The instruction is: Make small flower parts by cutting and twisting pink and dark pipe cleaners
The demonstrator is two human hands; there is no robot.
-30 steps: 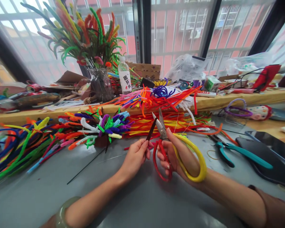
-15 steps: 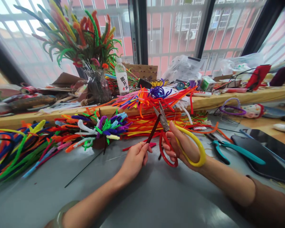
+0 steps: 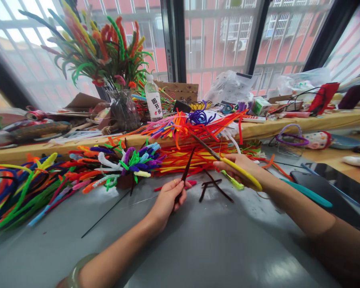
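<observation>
Left hand (image 3: pixel 170 197) pinches a dark strip (image 3: pixel 187 166), tilted upward; right hand (image 3: pixel 237 163) grips scissors (image 3: pixel 243 173) just beside it. Dark pieces (image 3: pixel 212 182) lie between the hands. Step appears to be trimming; further cutting requires aligned blades (image 3: pixel 206 147).

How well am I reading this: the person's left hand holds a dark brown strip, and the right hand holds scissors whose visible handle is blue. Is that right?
Not quite: the visible handle of the scissors is yellow, not blue, as the head view shows. The rest is right: the left hand holds a dark brown strip, and the right hand holds the scissors.
</observation>
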